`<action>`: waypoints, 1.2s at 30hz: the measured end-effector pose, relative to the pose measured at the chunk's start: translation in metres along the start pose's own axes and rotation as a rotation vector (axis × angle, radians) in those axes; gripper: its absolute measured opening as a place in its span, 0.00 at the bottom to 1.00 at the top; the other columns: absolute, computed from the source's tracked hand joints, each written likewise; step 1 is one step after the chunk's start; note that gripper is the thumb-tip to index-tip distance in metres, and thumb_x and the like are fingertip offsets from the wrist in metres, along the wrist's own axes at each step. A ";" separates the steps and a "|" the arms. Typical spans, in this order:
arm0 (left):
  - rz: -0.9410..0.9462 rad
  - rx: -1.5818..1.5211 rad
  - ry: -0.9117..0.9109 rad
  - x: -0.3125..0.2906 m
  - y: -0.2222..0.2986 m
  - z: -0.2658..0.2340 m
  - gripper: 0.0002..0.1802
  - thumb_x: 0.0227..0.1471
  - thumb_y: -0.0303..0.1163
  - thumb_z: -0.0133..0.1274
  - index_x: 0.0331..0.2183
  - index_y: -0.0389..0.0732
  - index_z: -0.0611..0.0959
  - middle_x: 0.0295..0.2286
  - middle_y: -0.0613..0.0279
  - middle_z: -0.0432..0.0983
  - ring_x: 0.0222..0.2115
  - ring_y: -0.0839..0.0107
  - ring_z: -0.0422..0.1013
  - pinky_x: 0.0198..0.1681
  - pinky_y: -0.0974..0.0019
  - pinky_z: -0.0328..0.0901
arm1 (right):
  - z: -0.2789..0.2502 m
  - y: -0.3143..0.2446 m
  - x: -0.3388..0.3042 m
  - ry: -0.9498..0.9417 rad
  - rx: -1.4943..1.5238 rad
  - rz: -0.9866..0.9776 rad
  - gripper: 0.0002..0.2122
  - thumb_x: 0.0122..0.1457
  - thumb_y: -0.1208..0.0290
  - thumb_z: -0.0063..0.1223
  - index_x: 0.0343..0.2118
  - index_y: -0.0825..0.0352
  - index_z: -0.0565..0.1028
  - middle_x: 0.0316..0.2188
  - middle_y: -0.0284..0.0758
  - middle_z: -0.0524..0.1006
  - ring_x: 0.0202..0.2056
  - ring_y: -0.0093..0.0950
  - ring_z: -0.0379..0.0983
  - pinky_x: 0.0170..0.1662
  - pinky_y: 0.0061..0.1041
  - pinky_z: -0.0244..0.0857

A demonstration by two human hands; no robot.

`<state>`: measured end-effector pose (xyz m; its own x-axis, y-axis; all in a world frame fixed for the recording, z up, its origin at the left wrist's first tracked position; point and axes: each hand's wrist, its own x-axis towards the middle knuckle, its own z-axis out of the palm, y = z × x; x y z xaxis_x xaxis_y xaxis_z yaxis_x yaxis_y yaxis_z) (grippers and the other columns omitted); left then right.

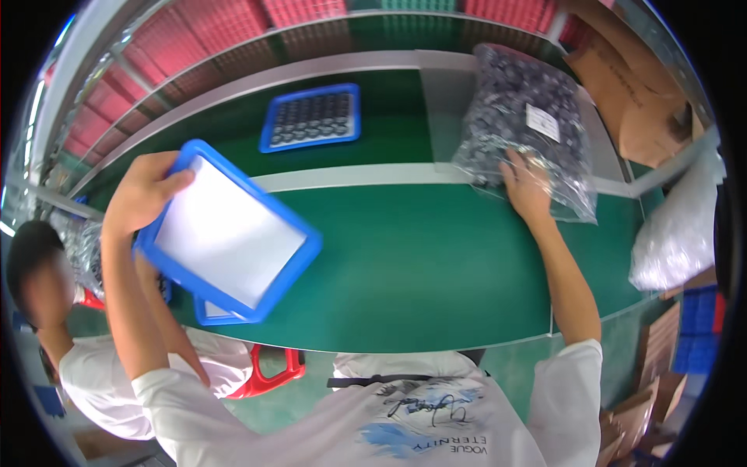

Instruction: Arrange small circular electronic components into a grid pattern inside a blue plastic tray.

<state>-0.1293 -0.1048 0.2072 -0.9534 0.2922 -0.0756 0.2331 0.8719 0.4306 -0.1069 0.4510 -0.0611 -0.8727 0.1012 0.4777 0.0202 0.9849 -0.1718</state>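
Note:
My left hand [148,191] grips one corner of a blue-rimmed tray [233,229] with a white bottom, thumb over the rim. The tray is tilted above the green table's left side and carries nothing. Partly beneath it, another blue-rimmed tray [210,313] lies near the front edge. My right hand [529,183] rests at the lower end of a large clear plastic bag [529,117] full of small dark round parts, with a white label. Its fingers are spread on or under the film; it is not closed round anything I can make out.
A blue tray [311,118] with rows of dark round parts lies on the far belt. At left a co-worker [101,381] sits by a red stool [276,370]. A cardboard box [642,101] and a white plastic bag [677,222] stand at right. Pink bins [194,35] line the back.

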 end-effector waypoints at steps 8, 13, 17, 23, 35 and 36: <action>-0.193 -0.747 -0.159 -0.025 0.055 0.242 0.12 0.59 0.34 0.54 0.37 0.34 0.82 0.28 0.67 0.77 0.29 0.77 0.69 0.34 0.65 0.67 | -0.012 -0.013 -0.036 0.098 -0.011 -0.165 0.20 0.54 0.54 0.65 0.49 0.54 0.80 0.51 0.50 0.74 0.49 0.49 0.74 0.50 0.42 0.70; -0.219 -0.910 -0.295 -0.031 0.093 0.290 0.18 0.58 0.31 0.56 0.49 0.31 0.78 0.30 0.61 0.80 0.27 0.74 0.76 0.31 0.69 0.70 | -0.022 -0.021 -0.049 0.035 0.019 -0.137 0.16 0.53 0.59 0.67 0.44 0.56 0.80 0.42 0.44 0.75 0.39 0.44 0.78 0.37 0.37 0.75; -0.246 -0.787 -0.090 -0.044 0.109 0.287 0.25 0.57 0.27 0.58 0.54 0.30 0.73 0.31 0.57 0.80 0.18 0.74 0.74 0.21 0.70 0.69 | -0.055 -0.048 -0.062 0.031 0.342 0.030 0.13 0.52 0.67 0.67 0.41 0.61 0.80 0.40 0.40 0.76 0.37 0.39 0.78 0.38 0.36 0.75; 0.387 -0.242 0.200 -0.031 0.106 0.304 0.31 0.47 0.25 0.63 0.55 0.40 0.78 0.46 0.55 0.74 0.45 0.58 0.71 0.47 0.55 0.68 | -0.086 -0.126 -0.101 -0.336 0.512 -0.234 0.18 0.46 0.67 0.70 0.41 0.63 0.79 0.41 0.39 0.74 0.40 0.37 0.76 0.38 0.33 0.73; 0.606 -0.084 0.144 -0.003 0.101 0.310 0.18 0.42 0.25 0.64 0.40 0.38 0.85 0.42 0.59 0.73 0.48 0.54 0.64 0.52 0.51 0.60 | -0.109 -0.088 -0.100 -0.708 0.410 -0.199 0.23 0.49 0.66 0.68 0.49 0.67 0.77 0.42 0.40 0.75 0.46 0.43 0.71 0.51 0.37 0.66; 0.603 -0.086 0.136 -0.003 0.101 0.312 0.18 0.42 0.25 0.64 0.40 0.38 0.85 0.42 0.59 0.73 0.48 0.54 0.64 0.52 0.51 0.60 | -0.108 -0.089 -0.098 -0.707 0.427 -0.199 0.23 0.50 0.67 0.67 0.49 0.67 0.76 0.42 0.40 0.75 0.45 0.42 0.71 0.50 0.36 0.66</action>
<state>-0.0427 0.1048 -0.0296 -0.6757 0.6660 0.3160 0.7273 0.5324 0.4331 0.0297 0.3681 0.0001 -0.9430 -0.3196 -0.0929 -0.2277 0.8231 -0.5203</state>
